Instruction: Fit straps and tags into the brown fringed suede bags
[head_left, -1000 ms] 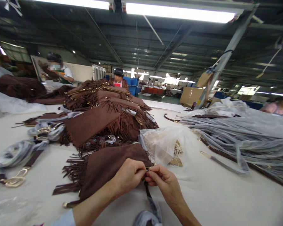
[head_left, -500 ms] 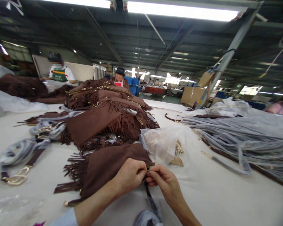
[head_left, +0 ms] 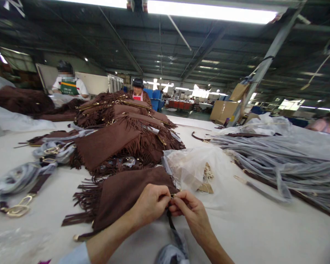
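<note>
A dark brown fringed bag (head_left: 129,196) lies flat in front of me, its fringe (head_left: 85,200) spread to the left. At its right corner, my left hand (head_left: 152,203) is closed in a pinch on the bag's edge. Fingertips nearly touching it, my right hand (head_left: 191,211) pinches the upper end of a dark strap (head_left: 170,222). A bit of gold-coloured metal shows between the fingers, but they hide most of it. Downward from there the strap runs into a plastic-wrapped coil (head_left: 172,255) at the bottom edge.
Behind the bag rises a heap of similar fringed bags (head_left: 110,143). Wrapped straps with gold buckles (head_left: 19,207) lie left. A clear plastic bag (head_left: 192,168) holding tags with strings sits right, beside a pile of grey-wrapped straps (head_left: 277,157). Two co-workers (head_left: 68,86) are across the table.
Both hands keep their pinch at the bag's corner, with only a very slight shift. The view has moved a little; the bag and strap lie as before.
</note>
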`<control>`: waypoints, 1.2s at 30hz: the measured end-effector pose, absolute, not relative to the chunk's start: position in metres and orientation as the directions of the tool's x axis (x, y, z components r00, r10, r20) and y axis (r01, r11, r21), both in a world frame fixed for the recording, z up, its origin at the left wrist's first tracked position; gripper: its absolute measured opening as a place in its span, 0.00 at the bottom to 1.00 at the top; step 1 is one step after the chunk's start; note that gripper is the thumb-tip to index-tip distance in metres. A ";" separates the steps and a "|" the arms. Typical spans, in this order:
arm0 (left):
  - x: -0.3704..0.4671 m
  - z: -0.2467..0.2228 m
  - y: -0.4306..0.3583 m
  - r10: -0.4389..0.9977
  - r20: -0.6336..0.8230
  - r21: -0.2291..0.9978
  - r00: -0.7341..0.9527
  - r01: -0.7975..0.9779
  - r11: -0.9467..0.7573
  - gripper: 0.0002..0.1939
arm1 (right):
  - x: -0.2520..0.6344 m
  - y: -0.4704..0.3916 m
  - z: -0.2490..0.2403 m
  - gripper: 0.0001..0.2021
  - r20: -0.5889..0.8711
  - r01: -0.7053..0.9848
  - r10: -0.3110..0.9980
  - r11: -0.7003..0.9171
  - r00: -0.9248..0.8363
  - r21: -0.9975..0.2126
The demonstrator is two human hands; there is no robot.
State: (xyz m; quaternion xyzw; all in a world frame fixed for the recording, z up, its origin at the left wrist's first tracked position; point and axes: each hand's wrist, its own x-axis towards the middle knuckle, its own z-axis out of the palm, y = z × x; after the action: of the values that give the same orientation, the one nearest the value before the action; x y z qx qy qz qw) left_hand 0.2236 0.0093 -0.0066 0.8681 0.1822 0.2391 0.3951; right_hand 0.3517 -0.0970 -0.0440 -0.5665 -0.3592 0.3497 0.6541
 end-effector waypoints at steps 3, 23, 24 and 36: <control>0.223 -0.007 0.009 0.511 0.263 0.791 0.819 0.121 -0.600 0.11 | 0.353 -0.097 -0.046 0.20 0.080 -0.043 0.862 0.117 0.501 -0.992; 0.224 -0.011 0.007 0.502 0.311 0.741 0.807 0.124 -0.660 0.10 | 0.353 -0.098 -0.050 0.15 0.179 0.156 0.867 0.119 0.465 -0.981; 0.225 -0.012 0.007 0.499 0.319 0.734 0.806 0.124 -0.668 0.10 | 0.352 -0.098 -0.051 0.14 0.197 0.189 0.868 0.121 0.457 -0.974; 0.224 -0.020 0.004 0.522 0.304 0.701 0.797 0.184 -0.689 0.11 | 0.346 -0.099 -0.048 0.13 0.265 0.330 0.864 0.123 0.428 -0.936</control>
State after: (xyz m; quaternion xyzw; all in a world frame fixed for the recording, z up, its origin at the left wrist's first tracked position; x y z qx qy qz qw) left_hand 0.2243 0.0044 -0.0200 0.8849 0.1993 0.2483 0.3401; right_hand 0.3464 -0.0992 -0.0483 -0.6200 -0.4816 0.2325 0.5741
